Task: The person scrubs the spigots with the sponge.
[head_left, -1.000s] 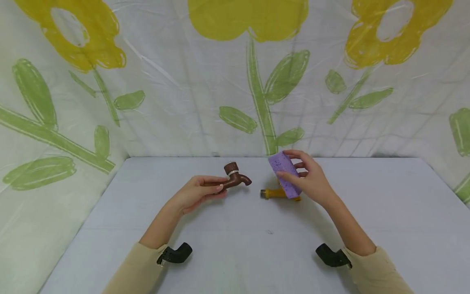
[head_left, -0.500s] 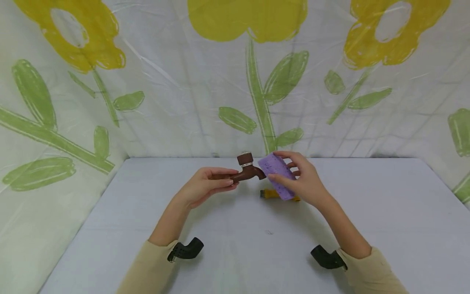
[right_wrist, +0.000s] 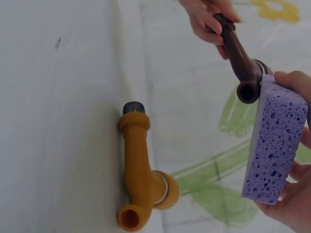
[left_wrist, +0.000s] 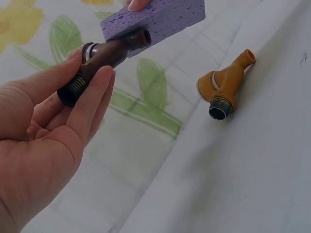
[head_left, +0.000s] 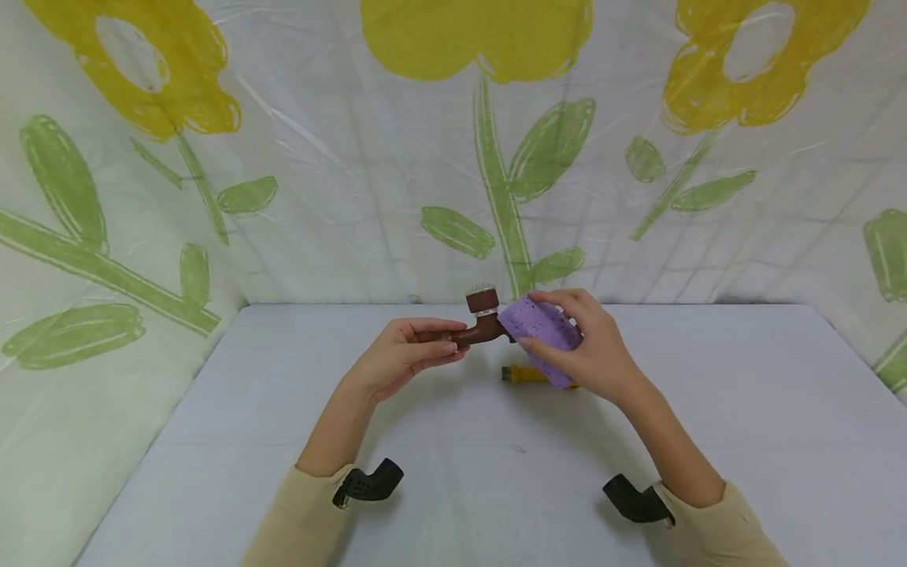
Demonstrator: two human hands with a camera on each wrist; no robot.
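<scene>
My left hand (head_left: 411,354) pinches a brown faucet (head_left: 482,329) by its threaded inlet end, raised above the table with the knob up and the spout toward the right. A purple sponge (head_left: 542,331) is held between thumb and fingers of my right hand (head_left: 598,346). The sponge's upper left edge lies right at the faucet's spout and hides most of it in the head view. In the right wrist view, the sponge (right_wrist: 277,141) meets the faucet (right_wrist: 238,56) beside its spout opening. Below them an orange-yellow faucet (right_wrist: 137,165) lies on the table, partly behind the sponge in the head view.
The white table (head_left: 453,488) ends at the back against a hanging sheet (head_left: 340,197) printed with yellow flowers and green leaves. A black curved piece (head_left: 372,480) sits at the left sleeve, and another black piece (head_left: 634,498) at the right sleeve.
My left hand has moved right and slightly up with the brown faucet, bringing its spout to the sponge. The right hand first shifted a little left with the sponge. The orange-yellow faucet stays put.
</scene>
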